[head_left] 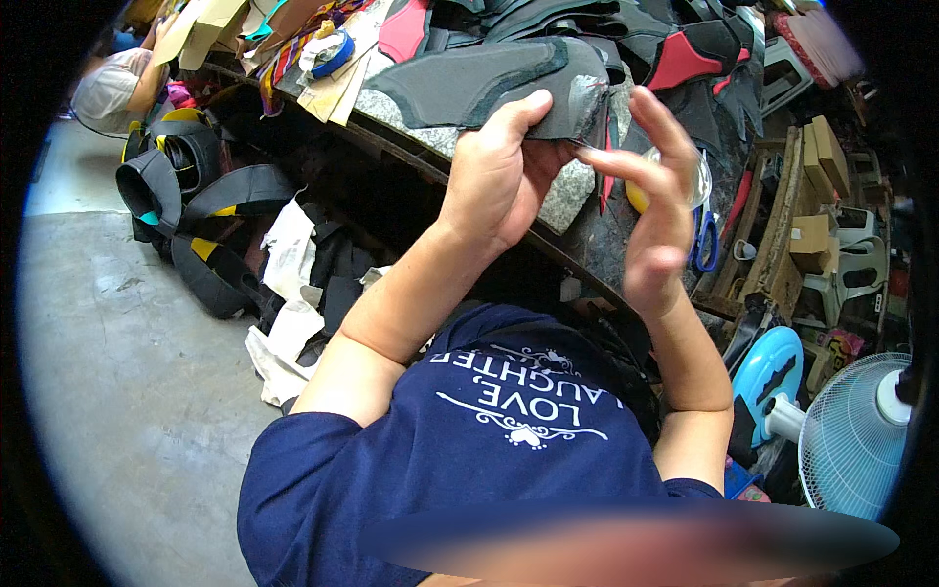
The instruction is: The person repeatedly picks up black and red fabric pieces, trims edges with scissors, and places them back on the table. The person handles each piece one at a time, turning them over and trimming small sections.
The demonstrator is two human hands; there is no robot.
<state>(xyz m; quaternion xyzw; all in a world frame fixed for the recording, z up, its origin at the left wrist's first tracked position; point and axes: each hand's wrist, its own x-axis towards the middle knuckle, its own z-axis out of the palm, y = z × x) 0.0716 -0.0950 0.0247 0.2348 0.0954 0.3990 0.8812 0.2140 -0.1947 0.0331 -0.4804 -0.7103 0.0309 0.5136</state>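
Observation:
My left hand [494, 176] is closed on a flat grey and black shoe upper [518, 83], thumb on top and fingers beneath its near edge. The upper is held over the table's edge, its long pointed end toward the left. A shiny dark patch covers its right end. My right hand [660, 201] is raised just right of the piece with the fingers apart. Its index fingertip reaches the near edge of the upper; whether it touches cannot be made out. Behind that hand lie blue-handled scissors [704, 240] and a partly hidden yellow item [638, 196].
Grey, black and red cut pieces [685, 59] are heaped across the worktable. A blue tape roll [333, 57] sits at the far left. Black and yellow strips [210, 210] hang beside the table. A fan [851, 440] stands at right; another person [112, 88] is at far left.

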